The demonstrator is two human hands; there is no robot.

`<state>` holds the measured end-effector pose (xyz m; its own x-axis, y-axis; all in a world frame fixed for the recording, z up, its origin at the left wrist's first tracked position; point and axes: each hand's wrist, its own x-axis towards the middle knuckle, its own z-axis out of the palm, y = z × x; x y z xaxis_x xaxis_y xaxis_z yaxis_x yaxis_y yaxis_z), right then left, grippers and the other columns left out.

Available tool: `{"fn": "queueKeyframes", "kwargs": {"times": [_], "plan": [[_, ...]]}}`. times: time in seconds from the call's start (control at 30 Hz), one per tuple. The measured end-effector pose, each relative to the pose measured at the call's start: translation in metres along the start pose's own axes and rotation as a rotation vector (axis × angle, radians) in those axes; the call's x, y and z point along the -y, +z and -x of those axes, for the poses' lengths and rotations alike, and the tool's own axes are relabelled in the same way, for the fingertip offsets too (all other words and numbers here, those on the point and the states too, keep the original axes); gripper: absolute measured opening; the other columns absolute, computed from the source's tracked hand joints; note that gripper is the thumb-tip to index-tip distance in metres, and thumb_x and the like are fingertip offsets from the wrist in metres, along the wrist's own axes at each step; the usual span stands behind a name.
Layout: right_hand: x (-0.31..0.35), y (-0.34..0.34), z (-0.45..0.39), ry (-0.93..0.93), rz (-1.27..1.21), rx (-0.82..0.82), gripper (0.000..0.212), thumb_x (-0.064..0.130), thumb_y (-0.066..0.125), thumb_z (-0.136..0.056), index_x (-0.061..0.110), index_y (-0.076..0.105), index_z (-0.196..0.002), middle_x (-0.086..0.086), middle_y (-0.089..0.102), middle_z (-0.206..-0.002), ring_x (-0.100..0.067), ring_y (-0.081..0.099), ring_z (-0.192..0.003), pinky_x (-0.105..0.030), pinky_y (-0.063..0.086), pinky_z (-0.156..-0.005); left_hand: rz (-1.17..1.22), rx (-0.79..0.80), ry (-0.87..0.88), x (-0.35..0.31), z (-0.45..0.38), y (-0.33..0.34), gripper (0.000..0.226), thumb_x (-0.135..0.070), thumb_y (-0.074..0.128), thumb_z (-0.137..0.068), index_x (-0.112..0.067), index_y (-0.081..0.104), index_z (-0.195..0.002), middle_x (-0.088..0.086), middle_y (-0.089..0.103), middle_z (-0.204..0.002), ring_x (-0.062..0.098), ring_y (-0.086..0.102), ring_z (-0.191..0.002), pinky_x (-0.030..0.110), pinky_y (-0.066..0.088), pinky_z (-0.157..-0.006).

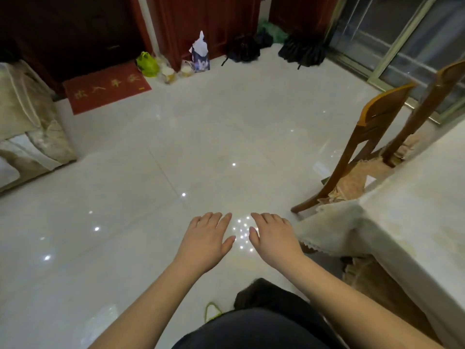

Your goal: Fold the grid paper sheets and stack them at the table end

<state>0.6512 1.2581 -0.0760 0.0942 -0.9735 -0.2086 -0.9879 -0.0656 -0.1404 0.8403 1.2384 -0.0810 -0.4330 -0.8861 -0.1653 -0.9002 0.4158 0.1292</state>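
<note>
My left hand (pixel 207 236) and my right hand (pixel 271 236) are held out side by side, palms down, over the glossy tiled floor, fingers straight and holding nothing. The table (pixel 417 197) with a pale cloth lies to the right of my right hand, its near corner draped with a lace-edged cloth (pixel 329 230). No grid paper sheet shows anywhere in view.
Two wooden chairs (pixel 364 147) stand at the table's far side. A red doormat (pixel 105 88), bags and bottles (pixel 176 64) line the far wall. A cloth-covered sofa (pixel 27 127) sits at the left. A glass sliding door (pixel 402 41) is at the far right.
</note>
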Motion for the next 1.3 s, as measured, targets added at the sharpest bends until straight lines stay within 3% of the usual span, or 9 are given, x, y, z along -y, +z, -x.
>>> {"fn": "queueKeyframes", "kwargs": {"times": [0.13,0.37,0.6,0.7,0.83,0.97,1.13,1.3], "plan": [[-0.017,-0.001,-0.043,0.084,-0.031,-0.040,0.055,0.042,0.026,-0.091,0.016,0.058,-0.127,-0.005,0.067,-0.114,-0.026,0.061,-0.105,-0.041,0.047,-0.089,0.023,0.019,0.047,0.005,-0.060,-0.006,0.068,-0.055,0.014,-0.092,-0.021,0.045,-0.142,0.001,0.056,-0.136,0.023,0.052,-0.125,0.042,0.039,-0.102],[-0.079,-0.023,-0.132,0.166,-0.089,-0.042,0.048,0.040,0.030,-0.099,0.020,0.041,-0.142,-0.001,0.053,-0.136,-0.022,0.046,-0.125,-0.038,0.034,-0.105,-0.016,0.075,0.094,0.015,-0.197,-0.026,0.080,-0.063,0.002,-0.082,-0.029,0.034,-0.147,-0.003,0.043,-0.147,0.019,0.038,-0.136,0.041,0.027,-0.111],[-0.149,-0.060,-0.212,0.216,-0.052,-0.053,0.050,0.040,0.029,-0.098,0.020,0.042,-0.142,-0.002,0.054,-0.135,-0.022,0.049,-0.124,-0.037,0.035,-0.105,-0.043,0.096,0.189,-0.011,-0.311,-0.059,0.074,-0.061,0.009,-0.083,-0.031,0.033,-0.146,-0.006,0.041,-0.147,0.016,0.036,-0.135,0.044,0.020,-0.113],[-0.165,-0.069,-0.240,0.244,-0.058,-0.047,0.049,0.039,0.029,-0.099,0.019,0.041,-0.142,-0.003,0.053,-0.136,-0.023,0.048,-0.125,-0.038,0.034,-0.106,-0.046,0.122,0.210,-0.019,-0.348,-0.066,0.058,-0.052,0.024,-0.093,-0.030,0.031,-0.147,-0.006,0.039,-0.148,0.015,0.034,-0.136,0.044,0.016,-0.114],[-0.180,-0.080,-0.286,0.305,-0.078,-0.062,0.049,0.040,0.031,-0.099,0.019,0.043,-0.142,-0.003,0.054,-0.135,-0.023,0.049,-0.124,-0.038,0.035,-0.105,-0.023,0.076,0.235,-0.014,-0.408,-0.073,0.053,-0.046,0.031,-0.095,-0.028,0.036,-0.146,-0.004,0.044,-0.145,0.015,0.039,-0.133,0.040,0.022,-0.112],[-0.194,-0.085,-0.345,0.361,-0.074,-0.079,0.049,0.040,0.034,-0.097,0.017,0.049,-0.137,-0.004,0.060,-0.128,-0.024,0.055,-0.117,-0.039,0.041,-0.100,-0.009,0.061,0.306,0.000,-0.479,-0.079,0.070,-0.052,0.012,-0.085,-0.027,0.041,-0.143,-0.003,0.050,-0.141,0.017,0.045,-0.129,0.039,0.028,-0.107],[-0.210,-0.105,-0.420,0.439,-0.049,-0.071,0.049,0.040,0.032,-0.095,0.016,0.054,-0.132,-0.005,0.063,-0.122,-0.025,0.058,-0.111,-0.040,0.044,-0.095,-0.045,0.021,0.408,0.020,-0.565,-0.088,0.050,-0.041,0.039,-0.093,-0.023,0.046,-0.139,0.000,0.055,-0.135,0.020,0.051,-0.123,0.041,0.033,-0.103],[-0.220,-0.125,-0.476,0.531,-0.054,-0.047,0.054,0.042,0.027,-0.089,0.016,0.064,-0.120,-0.004,0.068,-0.107,-0.024,0.063,-0.097,-0.038,0.049,-0.085,-0.089,0.018,0.491,0.025,-0.633,-0.103,0.045,-0.037,0.049,-0.090,-0.020,0.055,-0.131,0.003,0.062,-0.125,0.023,0.057,-0.114,0.042,0.041,-0.095]]}}
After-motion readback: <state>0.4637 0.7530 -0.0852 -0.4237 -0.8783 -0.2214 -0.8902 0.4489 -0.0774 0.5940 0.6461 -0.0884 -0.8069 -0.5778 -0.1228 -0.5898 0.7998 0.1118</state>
